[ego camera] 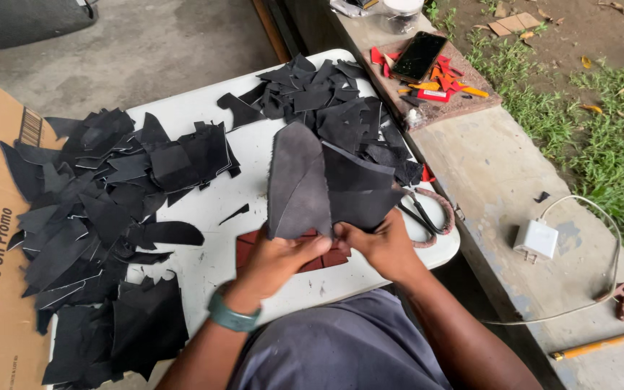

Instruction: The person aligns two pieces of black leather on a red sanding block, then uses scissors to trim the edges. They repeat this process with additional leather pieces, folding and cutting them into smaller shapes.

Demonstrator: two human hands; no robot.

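Leather piece (299, 184), grey side up, stands at the white table's (254, 144) near edge, pinched at its bottom by the left hand (277, 261) and right hand (383, 247). Scissors (424, 213) beside the right hand could be knocked off the edge.

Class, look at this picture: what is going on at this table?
A person seated at a white table holds up dark grey leather pieces, left hand and right hand each gripping the bottom edge. Heaps of black leather offcuts cover the table, and scissors lie beside the right hand.
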